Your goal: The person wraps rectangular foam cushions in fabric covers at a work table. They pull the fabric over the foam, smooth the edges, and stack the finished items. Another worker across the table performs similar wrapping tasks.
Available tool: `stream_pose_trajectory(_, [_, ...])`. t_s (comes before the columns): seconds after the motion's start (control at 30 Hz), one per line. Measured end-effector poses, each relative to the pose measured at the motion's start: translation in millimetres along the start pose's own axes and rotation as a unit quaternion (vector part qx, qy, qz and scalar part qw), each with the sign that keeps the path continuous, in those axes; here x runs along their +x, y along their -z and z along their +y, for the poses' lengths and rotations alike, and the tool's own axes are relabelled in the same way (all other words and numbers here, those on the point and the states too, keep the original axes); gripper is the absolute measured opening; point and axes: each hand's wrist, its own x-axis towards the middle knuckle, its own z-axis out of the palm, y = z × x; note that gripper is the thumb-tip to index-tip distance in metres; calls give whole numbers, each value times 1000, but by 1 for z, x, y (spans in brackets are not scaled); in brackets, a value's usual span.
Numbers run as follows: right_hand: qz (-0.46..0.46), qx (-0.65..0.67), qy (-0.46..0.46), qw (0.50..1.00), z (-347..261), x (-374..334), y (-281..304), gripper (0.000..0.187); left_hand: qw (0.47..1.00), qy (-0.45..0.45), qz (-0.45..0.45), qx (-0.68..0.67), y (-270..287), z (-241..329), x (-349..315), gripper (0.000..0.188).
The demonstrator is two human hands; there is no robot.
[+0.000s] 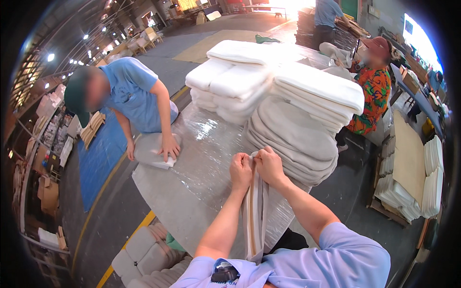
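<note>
My left hand (240,169) and my right hand (269,165) are side by side, both pinching the top end of a long grey fabric cover (255,216) with a tan strip running down it. The cover hangs from my hands down toward my chest, over the edge of a table wrapped in clear plastic film (201,158). Just beyond my right hand lies a stack of grey rounded cushion covers (293,134).
White foam cushions (240,81) and flat white pads (321,89) are piled further back on the table. A person in a blue shirt and green cap (129,96) presses a grey cover (153,151) at the left. Another person in a bright patterned shirt (372,91) stands right. Cushions (144,254) lie on the floor.
</note>
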Motion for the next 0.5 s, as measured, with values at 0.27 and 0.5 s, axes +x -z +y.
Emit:
stream_pose_trajectory(0.27, [1,426,-121,897,15,6,-4,7,997,-27,49,-59,4,9,-7,18])
stream_pose_trajectory(0.5, [-123,69,71,987,-1,23,8,24,995,-34,73,-59,10,6,-4,17])
